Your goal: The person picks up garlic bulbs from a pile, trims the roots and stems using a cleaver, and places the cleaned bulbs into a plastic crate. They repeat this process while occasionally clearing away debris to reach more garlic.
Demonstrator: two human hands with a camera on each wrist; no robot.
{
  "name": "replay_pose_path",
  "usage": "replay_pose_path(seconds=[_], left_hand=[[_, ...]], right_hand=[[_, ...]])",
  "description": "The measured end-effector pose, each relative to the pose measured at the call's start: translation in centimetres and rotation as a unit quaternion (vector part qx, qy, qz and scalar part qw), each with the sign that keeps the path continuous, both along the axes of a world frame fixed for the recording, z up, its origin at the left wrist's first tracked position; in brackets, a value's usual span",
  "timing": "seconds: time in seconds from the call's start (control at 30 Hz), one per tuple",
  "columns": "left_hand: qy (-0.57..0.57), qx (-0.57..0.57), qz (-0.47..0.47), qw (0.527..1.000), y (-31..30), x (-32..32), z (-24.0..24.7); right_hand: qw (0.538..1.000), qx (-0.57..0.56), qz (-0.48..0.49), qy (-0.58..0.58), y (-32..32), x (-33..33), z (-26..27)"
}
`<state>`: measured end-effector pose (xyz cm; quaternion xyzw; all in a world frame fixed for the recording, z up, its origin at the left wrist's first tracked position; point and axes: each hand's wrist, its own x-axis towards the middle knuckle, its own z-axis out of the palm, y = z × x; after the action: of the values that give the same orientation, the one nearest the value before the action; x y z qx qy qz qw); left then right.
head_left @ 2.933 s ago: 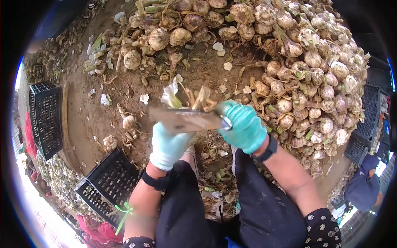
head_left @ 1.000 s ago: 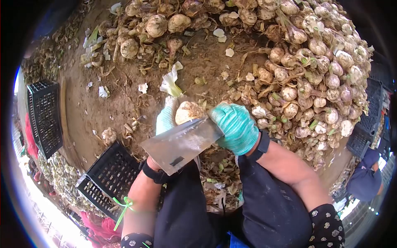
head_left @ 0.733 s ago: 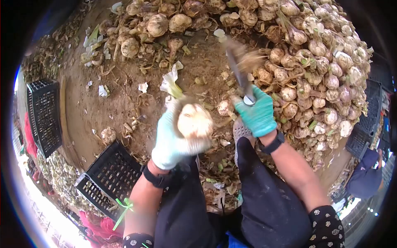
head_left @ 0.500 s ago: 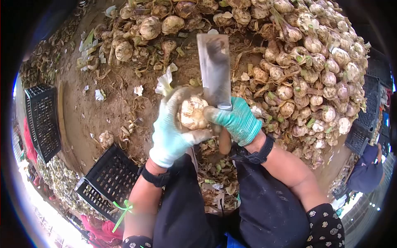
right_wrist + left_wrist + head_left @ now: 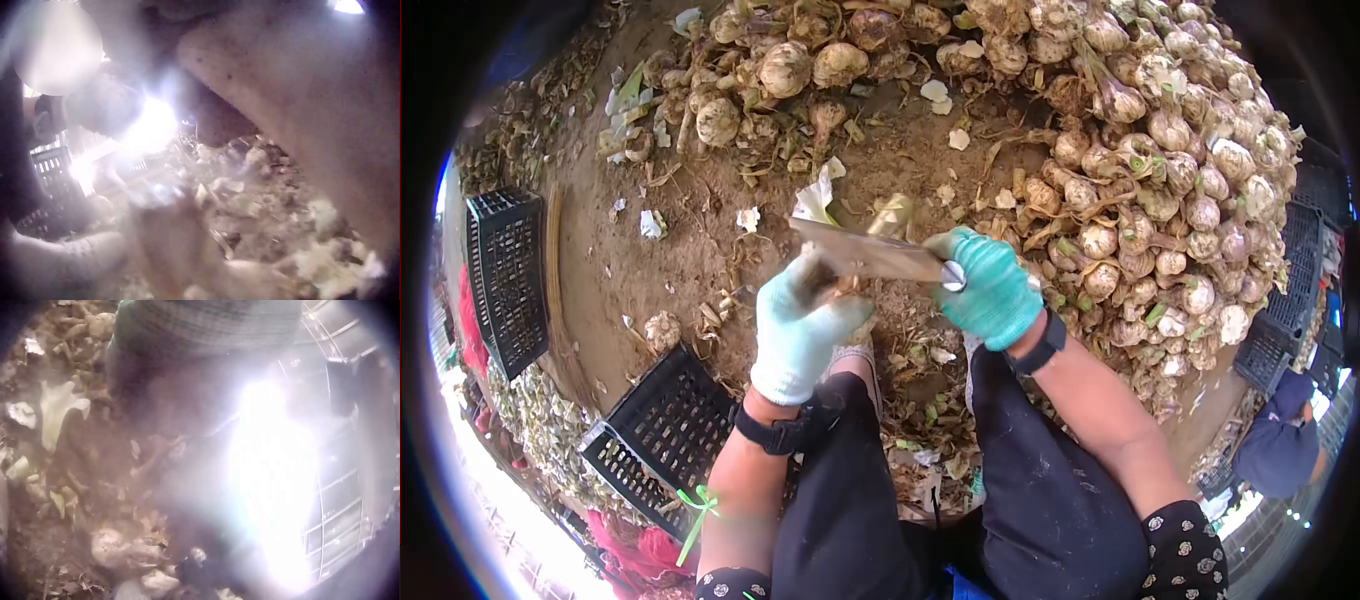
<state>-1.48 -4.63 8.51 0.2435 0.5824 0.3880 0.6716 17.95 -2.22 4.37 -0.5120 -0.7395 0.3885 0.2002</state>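
In the head view, my gloved right hand [image 5: 990, 285] grips a cleaver [image 5: 875, 256] whose broad blade points left, almost level. My left hand [image 5: 795, 325], in a pale glove, has thumb and fingers bent just under the far end of the blade. The blade covers part of those fingers, and I cannot tell whether they hold anything. Just beyond the blade is a blurred, pale yellowish piece [image 5: 890, 215]. A white, leafy garlic husk [image 5: 815, 200] stands behind the blade's tip. The left wrist view shows glove fabric [image 5: 206, 325] along its top.
A large heap of garlic bulbs [image 5: 1140, 200] rises on the right and runs along the back. Black plastic crates [image 5: 670, 415] stand at left. Husk scraps [image 5: 930, 400] litter the dirt between my feet. Another person [image 5: 1280, 440] is at the far right.
Half a second ago the left hand held a garlic bulb and the cleaver pointed upward. Now the blade has swung down to the left, over the left fingers, and the bulb no longer shows there.
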Motion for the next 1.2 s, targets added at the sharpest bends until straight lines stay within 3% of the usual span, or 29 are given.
replay_pose_path(seconds=[0.03, 0.07, 0.13, 0.2, 0.27, 0.33, 0.37, 0.4, 0.43, 0.5, 0.53, 0.57, 0.6, 0.63, 0.67, 0.7, 0.73, 0.8, 0.93, 0.97, 1.0, 1.07, 1.13, 1.2], left_hand=[[-0.017, 0.028, 0.025, 0.999, -0.2, -0.6, -0.2], [-0.032, 0.057, 0.053, 0.996, -0.2, -1.2, -0.3], [-0.036, 0.093, 0.079, 0.992, 0.2, -2.4, -0.6], [0.019, 0.037, 0.08, 0.996, 2.4, -2.2, 0.0], [-0.101, 0.149, 0.052, 0.982, 3.1, -0.7, 0.9], [-0.225, 0.208, -0.031, 0.951, 4.4, 0.3, 5.0], [-0.099, 0.23, -0.053, 0.967, 5.7, -1.2, 5.2], [0.024, 0.21, 0.001, 0.977, 6.2, -2.9, 4.0], [0.198, 0.244, 0.064, 0.947, 6.6, -5.2, 0.4], [0.52, 0.063, 0.073, 0.849, 5.8, -11.4, -2.8], [0.672, -0.028, -0.024, 0.739, 5.2, -16.6, -6.0], [0.777, -0.081, -0.003, 0.624, 3.2, -19.7, -7.9], [0.755, -0.16, 0.019, 0.636, 2.0, -22.1, -7.6], [0.695, -0.251, 0.037, 0.672, -0.4, -27.2, -10.7], [0.571, -0.266, 0.103, 0.77, -0.9, -25.0, -8.1], [0.543, -0.324, 0.052, 0.773, -3.9, -30.4, -12.6], [0.486, -0.237, 0.105, 0.835, -5.5, -29.7, -13.0], [0.584, -0.342, -0.044, 0.735, -4.8, -27.2, -11.9], [0.612, -0.287, -0.133, 0.724, -5.3, -27.0, -12.8], [0.559, -0.273, -0.133, 0.771, -4.6, -25.7, -12.0], [0.504, -0.261, -0.134, 0.813, -3.9, -24.0, -10.9], [0.623, -0.164, -0.254, 0.722, -1.7, -18.0, -7.6], [0.398, -0.044, -0.104, 0.911, -3.7, -18.8, -15.6], [0.402, 0.154, -0.166, 0.887, 0.3, -8.5, -6.0]], right_hand=[[1.0, -0.022, -0.015, -0.016, 0.1, 0.4, -0.8], [0.985, -0.111, -0.026, -0.128, 0.7, 0.5, -1.4], [0.982, -0.114, -0.121, -0.085, -0.1, 1.9, -2.2], [0.978, -0.086, -0.185, -0.045, -0.4, 2.1, -2.0], [0.938, -0.242, -0.239, 0.061, 0.9, 0.1, 1.5], [0.927, -0.224, -0.252, 0.161, 0.6, 0.3, 0.5], [0.913, -0.259, -0.283, 0.139, 0.7, 0.3, 0.6], [0.933, -0.209, -0.274, 0.106, 0.6, 1.2, -0.8], [0.923, -0.219, -0.292, 0.122, 0.8, 1.6, -0.8], [0.91, -0.23, -0.32, 0.129, 0.2, 2.4, -1.0], [0.918, -0.218, -0.312, 0.107, -0.2, 3.0, -1.6], [0.927, -0.2, -0.306, 0.081, -0.3, 3.8, -2.1], [0.947, -0.168, -0.27, 0.034, -0.5, 4.1, -2.4], [0.95, -0.161, -0.265, 0.03, -0.3, 3.4, -1.5], [0.956, -0.156, -0.248, 0.002, -0.5, 3.7, -2.1], [0.961, -0.154, -0.231, -0.004, -0.2, 3.1, -1.3], [0.945, -0.19, -0.258, 0.074, 0.0, 2.6, -1.1], [0.94, -0.221, -0.255, 0.051, 0.3, 2.0, -0.3], [0.935, -0.223, -0.261, 0.09, -0.1, 1.6, -0.4], [0.918, -0.265, -0.274, 0.11, -0.2, 1.5, -0.3], [0.93, -0.239, -0.265, 0.086, -0.5, 1.5, -0.9], [0.917, -0.253, -0.279, 0.129, -0.3, 1.0, 0.7], [0.934, -0.226, -0.262, 0.084, 0.0, 0.7, 2.4], [0.947, -0.213, -0.237, 0.042, 0.0, 0.6, 3.1]])
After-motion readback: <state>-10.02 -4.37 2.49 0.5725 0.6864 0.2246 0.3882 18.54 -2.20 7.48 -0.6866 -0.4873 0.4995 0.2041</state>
